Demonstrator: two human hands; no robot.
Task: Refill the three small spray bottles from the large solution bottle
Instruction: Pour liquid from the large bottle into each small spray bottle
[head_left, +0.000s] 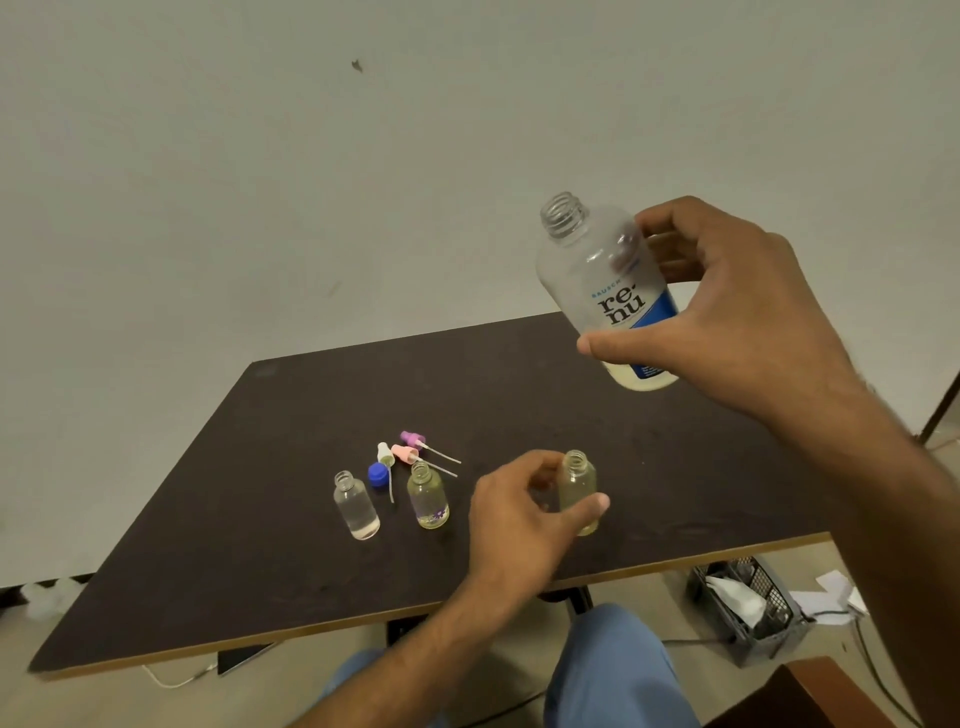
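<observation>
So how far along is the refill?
Done: all caps are off; three sprayers and the blue cap lie on the table. In hand: right hand holds the large bottle upright, left hand grips the right small bottle. Left: recapping, maybe topping up.

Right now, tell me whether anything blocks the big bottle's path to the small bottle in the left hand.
Nothing visible does. The large solution bottle, gripped by the right hand, hangs uncapped above the open small bottle the left hand holds; only air lies between.
</observation>
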